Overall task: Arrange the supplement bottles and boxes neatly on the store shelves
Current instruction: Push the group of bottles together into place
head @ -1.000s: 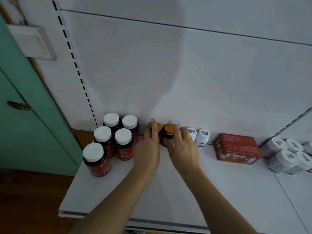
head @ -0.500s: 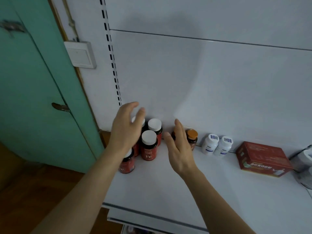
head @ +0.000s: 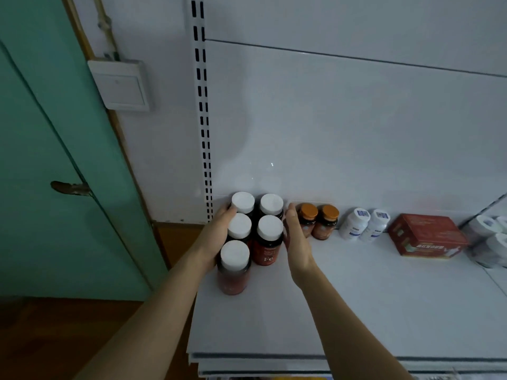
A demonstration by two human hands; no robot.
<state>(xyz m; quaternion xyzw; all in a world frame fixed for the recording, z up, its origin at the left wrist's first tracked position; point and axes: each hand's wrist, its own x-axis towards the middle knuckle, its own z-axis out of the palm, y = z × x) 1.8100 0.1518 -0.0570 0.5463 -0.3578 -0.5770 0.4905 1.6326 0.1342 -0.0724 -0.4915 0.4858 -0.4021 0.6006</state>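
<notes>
Facing a white shelf [head: 356,297] against its white back panel, I have a green door [head: 41,160] off to my left and a wall switch [head: 120,86] beside the slotted upright [head: 203,119]. At the shelf's left end stands a cluster of five red bottles [head: 267,242] with white caps, three in the left column and two in the right, all upright and packed close. My left hand [head: 216,237] lies against the left side of that cluster, fingers only loosely bent, their tips touching the rearmost bottle near its cap. My right hand [head: 296,237] stands flat on edge against the cluster's right side, fingers straight and together, between the red bottles and two orange-capped bottles [head: 318,222] just beside it. Neither hand grips anything; both simply press the group from its sides. Farther right, near the back panel, stand two white bottles [head: 365,224] side by side, then a red box [head: 428,235] lying flat. At the far right edge more white bottles [head: 491,242] sit on the next shelf section.
</notes>
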